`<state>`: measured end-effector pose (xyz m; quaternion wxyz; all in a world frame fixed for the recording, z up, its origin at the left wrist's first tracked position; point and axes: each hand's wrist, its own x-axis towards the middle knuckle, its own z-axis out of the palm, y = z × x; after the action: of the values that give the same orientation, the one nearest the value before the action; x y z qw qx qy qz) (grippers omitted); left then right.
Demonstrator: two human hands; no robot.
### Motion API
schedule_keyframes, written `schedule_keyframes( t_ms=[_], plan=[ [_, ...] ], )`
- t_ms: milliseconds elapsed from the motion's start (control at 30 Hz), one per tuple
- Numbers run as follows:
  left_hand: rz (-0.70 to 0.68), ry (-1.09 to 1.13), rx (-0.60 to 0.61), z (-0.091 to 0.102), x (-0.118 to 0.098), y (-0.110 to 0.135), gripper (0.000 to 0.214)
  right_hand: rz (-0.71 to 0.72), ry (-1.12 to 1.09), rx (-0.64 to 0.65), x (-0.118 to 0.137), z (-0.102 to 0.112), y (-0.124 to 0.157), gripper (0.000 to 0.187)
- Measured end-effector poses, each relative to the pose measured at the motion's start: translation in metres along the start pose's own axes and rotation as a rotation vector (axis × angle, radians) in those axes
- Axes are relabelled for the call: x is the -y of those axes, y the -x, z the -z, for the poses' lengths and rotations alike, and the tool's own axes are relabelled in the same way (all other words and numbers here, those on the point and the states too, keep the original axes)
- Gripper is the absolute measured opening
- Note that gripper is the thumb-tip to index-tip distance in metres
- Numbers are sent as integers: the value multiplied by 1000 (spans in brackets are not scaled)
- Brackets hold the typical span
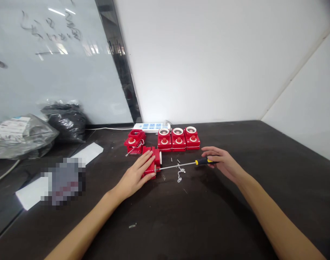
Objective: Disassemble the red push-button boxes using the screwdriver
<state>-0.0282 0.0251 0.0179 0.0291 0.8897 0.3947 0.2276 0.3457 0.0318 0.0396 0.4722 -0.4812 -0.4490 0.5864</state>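
Note:
My left hand (139, 173) lies over a red box-shaped device (148, 168), fingers across its top and thumb along its near side, gripping it against the dark table. The device rests on its side, with a white ring facing right. In my right hand (221, 160) is a screwdriver (178, 166) with a black and yellow handle, held by the fingertips. Its long shaft runs level to the left, and the tip meets the right side of the device near a corner. A white cord (179, 174) lies below the shaft, close to small loose bits.
Behind my hands stand several red devices (178, 139) in a row, and an opened one (135, 141) to their left. A white power strip (151, 126) lies along the wall. White paper (90, 153) and plastic bags (63, 121) are on the left.

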Motion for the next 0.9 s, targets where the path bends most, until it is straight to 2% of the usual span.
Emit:
schedule_keyframes(
  t_ms=[67, 167, 267, 333, 433, 533, 700, 900],
  plan=[
    [0, 4, -2, 0, 0, 0, 62, -29, -49, 38, 0, 1, 0, 41],
    [0, 8, -6, 0, 1, 0, 61, -85, 22, 18, -2, 2, 0, 35],
    [1, 9, -1, -1, 1, 0, 61, -35, 87, -19, -4, 3, -1, 35],
    [0, 6, 0, -1, 1, 0, 61, 9, 32, 11, -4, 4, -1, 37],
    [-3, 1, -10, -2, 1, 0, 60, -44, -42, 71, -3, 6, -1, 38],
    [-3, -3, -9, -1, 0, 0, 60, -112, -5, 33, -4, 4, -2, 37],
    [-3, -6, -4, -1, -1, -1, 59, -51, 8, -17, -6, 2, -3, 36],
    [-10, -16, 2, -1, 0, 0, 60, -45, -13, -50, -6, 4, -4, 35]
  ],
)
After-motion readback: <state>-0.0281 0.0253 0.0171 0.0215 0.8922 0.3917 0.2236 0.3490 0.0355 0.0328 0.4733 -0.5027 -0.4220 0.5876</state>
